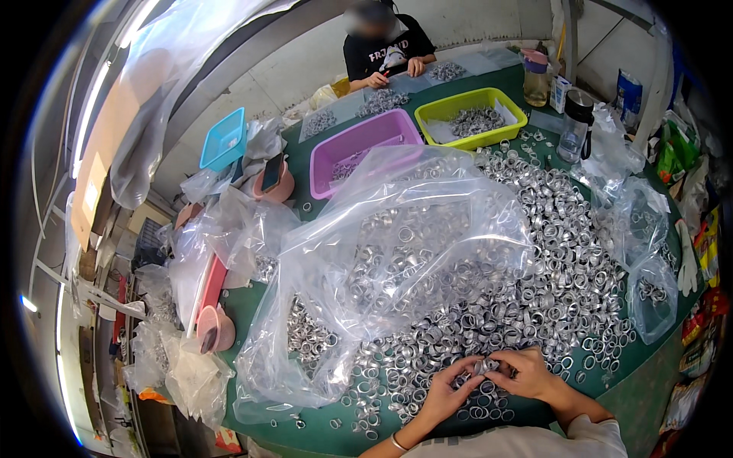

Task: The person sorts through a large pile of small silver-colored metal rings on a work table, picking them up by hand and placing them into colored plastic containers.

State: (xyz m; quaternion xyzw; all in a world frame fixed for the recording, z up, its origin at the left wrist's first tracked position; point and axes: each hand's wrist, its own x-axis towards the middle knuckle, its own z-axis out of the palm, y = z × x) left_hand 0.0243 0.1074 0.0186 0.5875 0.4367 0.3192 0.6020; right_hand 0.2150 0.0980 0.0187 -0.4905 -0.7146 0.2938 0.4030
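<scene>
My left hand [450, 391] and my right hand [523, 372] meet over the near edge of a large heap of silvery metal rings [561, 282]. Between their fingertips they pinch a small metal ring [485, 367]. Both hands are closed on it, thumbs toward each other. A bracelet circles my left wrist. Loose rings lie just below and around both hands on the green table [305, 439]. A big clear plastic bag [321, 267] is spread over the left part of the heap and hides many rings under it.
A purple basin [324, 153] and a yellow-green basin [427, 114] with metal pieces stand beyond the heap. Across the table sits another person [389, 46], hands near small piles. A bottle [574, 126] stands far right. Pink cups [221, 330] and plastic bags line the left side.
</scene>
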